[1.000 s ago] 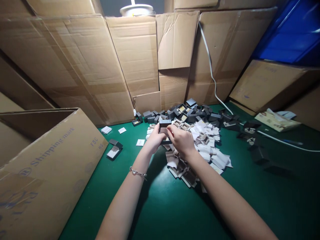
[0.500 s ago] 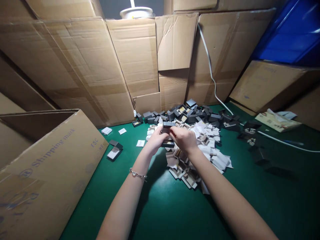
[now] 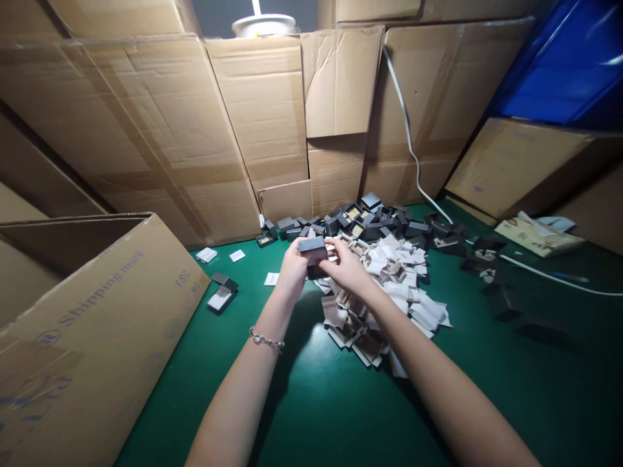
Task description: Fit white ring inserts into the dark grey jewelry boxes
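Both hands hold one small dark grey box (image 3: 312, 244) with a hinged lid, above the near left edge of a pile. My left hand (image 3: 293, 267) grips its left side. My right hand (image 3: 346, 264) has its thumb and fingers on the box's right side. Below and to the right lies a heap of white and beige paper and card inserts (image 3: 389, 285). Behind it are many black boxes (image 3: 374, 227), some with lids up. Another opened black box with a white insert (image 3: 222, 295) rests on the green table to the left, beside small white cards (image 3: 271, 279).
A large carton (image 3: 111, 311) stands open at the left. Stacked cardboard boxes (image 3: 257, 110) wall off the back. A white cable (image 3: 411, 143) runs down to the table (image 3: 302, 402). At the right are a smaller carton (image 3: 516, 162), a blue bin (image 3: 569, 65) and a flat packet (image 3: 538, 235).
The box has moved slightly left, and its lid now sits tilted over the base. My right hand has shifted from above the box to its right side, with fingers less curled.
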A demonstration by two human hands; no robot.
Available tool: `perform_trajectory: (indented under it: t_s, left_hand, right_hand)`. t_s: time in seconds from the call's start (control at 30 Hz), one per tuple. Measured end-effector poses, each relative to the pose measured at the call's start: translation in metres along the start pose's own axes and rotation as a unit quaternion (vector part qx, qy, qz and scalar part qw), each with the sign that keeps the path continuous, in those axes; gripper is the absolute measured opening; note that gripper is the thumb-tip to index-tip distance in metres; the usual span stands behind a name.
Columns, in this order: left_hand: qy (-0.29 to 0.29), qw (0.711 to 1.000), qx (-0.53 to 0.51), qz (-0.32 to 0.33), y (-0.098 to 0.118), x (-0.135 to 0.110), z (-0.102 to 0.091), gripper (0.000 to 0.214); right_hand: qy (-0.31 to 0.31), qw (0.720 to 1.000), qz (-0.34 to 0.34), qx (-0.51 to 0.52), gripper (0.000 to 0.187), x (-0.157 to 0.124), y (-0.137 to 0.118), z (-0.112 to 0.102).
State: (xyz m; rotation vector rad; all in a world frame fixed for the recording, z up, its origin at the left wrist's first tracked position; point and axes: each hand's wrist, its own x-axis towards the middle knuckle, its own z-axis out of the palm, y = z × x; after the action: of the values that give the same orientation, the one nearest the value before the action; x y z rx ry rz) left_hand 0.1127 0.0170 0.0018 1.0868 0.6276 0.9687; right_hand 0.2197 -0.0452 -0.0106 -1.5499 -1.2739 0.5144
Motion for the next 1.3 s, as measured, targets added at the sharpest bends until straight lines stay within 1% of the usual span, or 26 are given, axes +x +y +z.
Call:
perform_trajectory:
  t_s: [0.07, 0.13, 0.2, 0.27, 0.37, 0.47, 0.53, 0.6, 0.67, 0.73, 0.8, 0.87, 0.97, 1.0, 1.03, 1.07, 1.13, 1.17, 1.23, 1.3]
  left_hand:
    - [-0.007, 0.999, 0.033, 0.023, -0.001, 0.0, 0.001, 0.033]
    - [-0.002, 0.995, 0.092, 0.048, -0.001, -0.003, 0.002, 0.025]
    - [0.005, 0.984, 0.161, 0.071, 0.001, -0.006, 0.004, 0.017]
    - [0.014, 0.97, 0.225, 0.094, 0.003, -0.01, 0.005, 0.015]
    - [0.036, 0.945, 0.295, 0.137, 0.004, -0.012, 0.003, 0.019]
    - [0.034, 0.927, 0.331, 0.176, 0.004, -0.013, 0.0, 0.019]
    - [0.03, 0.915, 0.353, 0.195, 0.003, -0.014, 0.0, 0.017]
    - [0.033, 0.899, 0.377, 0.222, 0.001, -0.014, -0.001, 0.02]
    - [0.031, 0.879, 0.396, 0.262, -0.002, -0.014, -0.001, 0.026]
    - [0.023, 0.858, 0.415, 0.302, -0.005, -0.014, -0.003, 0.034]
    - [0.025, 0.838, 0.434, 0.33, -0.009, -0.015, -0.005, 0.036]
    - [0.042, 0.818, 0.447, 0.359, -0.013, -0.015, -0.006, 0.031]
    - [0.07, 0.791, 0.437, 0.423, -0.014, -0.017, -0.005, 0.024]
    - [0.076, 0.788, 0.425, 0.438, -0.013, -0.018, -0.004, 0.023]
    - [0.08, 0.793, 0.411, 0.442, -0.01, -0.019, -0.002, 0.022]
    - [0.08, 0.806, 0.394, 0.434, -0.006, -0.02, -0.001, 0.021]
    - [0.066, 0.847, 0.363, 0.383, 0.006, -0.023, 0.001, 0.019]
    - [0.044, 0.867, 0.352, 0.35, 0.013, -0.024, 0.002, 0.018]
    - [-0.028, 0.888, 0.356, 0.29, 0.026, -0.025, 0.001, 0.018]
    - [-0.098, 0.906, 0.338, 0.237, 0.035, -0.026, 0.001, 0.033]
  right_hand:
    - [-0.038, 0.996, 0.041, 0.072, 0.039, 0.002, 0.0, 0.005]
    - [-0.045, 0.989, 0.062, 0.127, 0.031, 0.003, 0.0, 0.008]
    - [-0.041, 0.986, 0.064, 0.147, 0.027, 0.002, -0.001, 0.008]
    - [-0.038, 0.99, 0.045, 0.129, 0.027, 0.0, -0.002, 0.008]
    - [-0.019, 0.996, 0.01, 0.083, 0.029, -0.001, 0.002, 0.008]
    - [0.004, 0.998, -0.006, 0.069, 0.028, 0.001, 0.009, 0.008]
    - [0.01, 0.996, -0.001, 0.086, 0.029, 0.005, 0.014, 0.005]
    - [0.018, 0.992, 0.024, 0.121, 0.034, 0.01, 0.017, 0.002]
    - [0.026, 0.986, 0.046, 0.161, 0.04, 0.014, 0.018, -0.002]
    - [0.022, 0.982, 0.049, 0.183, 0.042, 0.015, 0.018, -0.006]
    - [0.013, 0.985, 0.031, 0.17, 0.038, 0.014, 0.015, -0.008]
    - [0.016, 0.993, 0.003, 0.118, 0.032, 0.009, 0.009, -0.009]
    - [0.053, 0.998, -0.03, 0.027, 0.029, 0.001, -0.004, -0.01]
    - [0.066, 0.997, -0.038, 0.007, 0.028, -0.001, -0.008, -0.011]
    - [0.078, 0.996, -0.045, -0.008, 0.028, -0.003, -0.012, -0.011]
    - [0.089, 0.994, -0.052, -0.02, 0.028, -0.005, -0.016, -0.012]
    - [0.103, 0.992, -0.054, -0.042, 0.027, -0.007, -0.022, -0.015]
    - [0.104, 0.992, -0.05, -0.055, 0.026, -0.008, -0.025, -0.018]
    - [0.097, 0.989, -0.045, -0.102, 0.026, -0.008, -0.031, -0.025]
    - [0.089, 0.977, -0.048, -0.187, 0.031, -0.009, -0.036, -0.035]
